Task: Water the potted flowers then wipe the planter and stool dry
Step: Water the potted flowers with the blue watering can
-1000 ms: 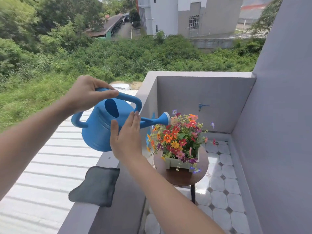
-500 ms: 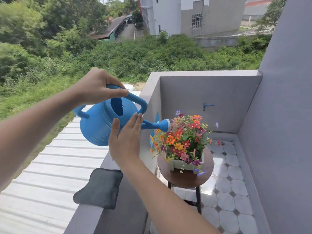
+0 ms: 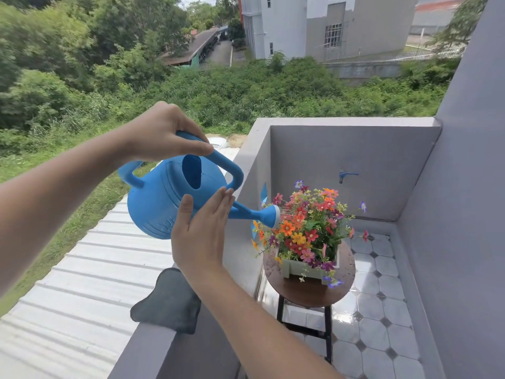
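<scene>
A blue watering can (image 3: 159, 203) is tilted toward the colourful flowers (image 3: 307, 225). Its rose (image 3: 272, 216) sits at the left edge of the blooms, with fine water streaks leaving it. My left hand (image 3: 161, 132) is shut on the can's top handle. My right hand (image 3: 202, 236) lies flat against the can's side, fingers straight, near the spout base. The flowers stand in a pale green planter (image 3: 303, 269) on a round brown stool (image 3: 308, 292) with black legs. Water drops speckle the stool top.
A dark grey cloth (image 3: 169, 303) lies on the grey parapet ledge (image 3: 153, 348), below the can. A blue tap (image 3: 345, 175) sticks out of the far wall. Walls close the tiled balcony floor (image 3: 374, 318) at the back and right. A corrugated roof lies beyond the ledge at left.
The can has tipped further forward, its spout lower and closer to the flowers, and water now sprays out. Both hands kept their places on the can. The view shifted slightly.
</scene>
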Demonstrator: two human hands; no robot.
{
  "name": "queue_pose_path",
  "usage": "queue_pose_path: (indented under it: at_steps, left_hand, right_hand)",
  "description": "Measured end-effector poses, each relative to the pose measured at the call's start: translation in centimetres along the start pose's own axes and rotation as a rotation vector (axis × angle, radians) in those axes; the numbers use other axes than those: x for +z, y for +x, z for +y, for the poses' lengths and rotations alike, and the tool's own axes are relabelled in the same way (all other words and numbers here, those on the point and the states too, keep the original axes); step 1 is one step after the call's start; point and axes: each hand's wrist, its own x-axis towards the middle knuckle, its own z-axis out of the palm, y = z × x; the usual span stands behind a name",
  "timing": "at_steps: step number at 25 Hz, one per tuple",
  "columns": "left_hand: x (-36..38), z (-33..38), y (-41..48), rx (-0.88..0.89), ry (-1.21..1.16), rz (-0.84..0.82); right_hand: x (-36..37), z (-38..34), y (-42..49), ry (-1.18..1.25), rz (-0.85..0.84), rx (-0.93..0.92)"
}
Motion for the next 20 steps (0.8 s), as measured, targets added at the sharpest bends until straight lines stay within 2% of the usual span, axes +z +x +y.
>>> queue_pose_path:
  at_steps: [7,16,20]
  left_hand:
    - [-0.5,0.6,-0.4,-0.040,-0.025,0.027]
    - [-2.5,0.2,-1.5,-0.053,0.031,-0.071]
    - [-2.2,0.7,-1.5,-0.045,-0.006,-0.113]
  right_hand:
    - [-0.8,-0.8,-0.1,-0.047,-0.007,0.013]
    - [0.1,-2.9,-2.1,0.041,-0.141,0.053]
    - [-0.3,-2.6,-3.1,0.053,-0.114,0.069]
